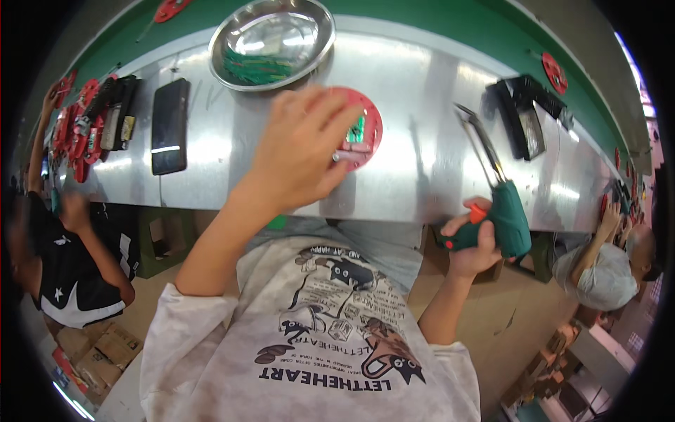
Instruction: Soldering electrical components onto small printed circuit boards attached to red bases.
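On the metal bench in front of me lies a round red plastic piece (373,121) with a small green circuit board (356,129) in it. My left hand (302,137) curls over its left part, fingers across the top and thumb near the lower edge. The fingers hide that side and are slightly blurred. In my right hand (474,246) is a dark green soldering gun (512,218) with an orange-red trigger. Its long bent tip points up and away over the bench, apart from the red piece.
A steel bowl (325,53) of green wires stands at the back. To the left lie a dark phone (169,126) and a heap of red pieces (88,130). A black holder (519,116) stands at the right. Other people sit on both sides along a green belt (401,14).
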Tool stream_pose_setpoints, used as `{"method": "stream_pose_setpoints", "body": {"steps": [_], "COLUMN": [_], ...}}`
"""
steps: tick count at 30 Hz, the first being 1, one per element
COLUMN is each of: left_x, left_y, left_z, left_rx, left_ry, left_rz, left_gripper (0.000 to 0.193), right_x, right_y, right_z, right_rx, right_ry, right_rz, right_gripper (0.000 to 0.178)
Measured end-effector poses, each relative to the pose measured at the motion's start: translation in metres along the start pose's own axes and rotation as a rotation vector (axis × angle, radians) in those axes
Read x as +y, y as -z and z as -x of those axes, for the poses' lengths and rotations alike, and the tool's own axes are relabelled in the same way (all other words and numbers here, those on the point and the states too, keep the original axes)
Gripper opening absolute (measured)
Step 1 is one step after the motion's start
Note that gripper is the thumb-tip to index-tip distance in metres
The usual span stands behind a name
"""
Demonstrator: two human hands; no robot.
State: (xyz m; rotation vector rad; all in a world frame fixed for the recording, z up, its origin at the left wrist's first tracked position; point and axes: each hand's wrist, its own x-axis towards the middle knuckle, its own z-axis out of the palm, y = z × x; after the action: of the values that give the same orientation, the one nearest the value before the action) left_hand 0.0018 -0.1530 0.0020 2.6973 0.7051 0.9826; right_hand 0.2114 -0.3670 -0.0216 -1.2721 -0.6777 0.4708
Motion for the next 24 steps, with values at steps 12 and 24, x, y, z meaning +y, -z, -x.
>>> {"method": "stream_pose_setpoints", "body": {"steps": [12,24], "left_x": [-0.145,-0.334], "left_y": [-0.034,0.032], "left_z": [-0.244,-0.185], "left_rx": [-0.253,-0.033], "left_ry": [0.295,0.592], "left_rz": [-0.256,-0.278], "left_gripper": [0.050,0.055], "right_x": [0.006,-0.004], "right_y": [0.015,0.004], "right_z": [-0.023,-0.027], "right_rx": [0.432,0.478], "right_ry": [-0.093,-0.139], "right_rz": [-0.118,0.012], "right_gripper": [0.045,0.045]}}
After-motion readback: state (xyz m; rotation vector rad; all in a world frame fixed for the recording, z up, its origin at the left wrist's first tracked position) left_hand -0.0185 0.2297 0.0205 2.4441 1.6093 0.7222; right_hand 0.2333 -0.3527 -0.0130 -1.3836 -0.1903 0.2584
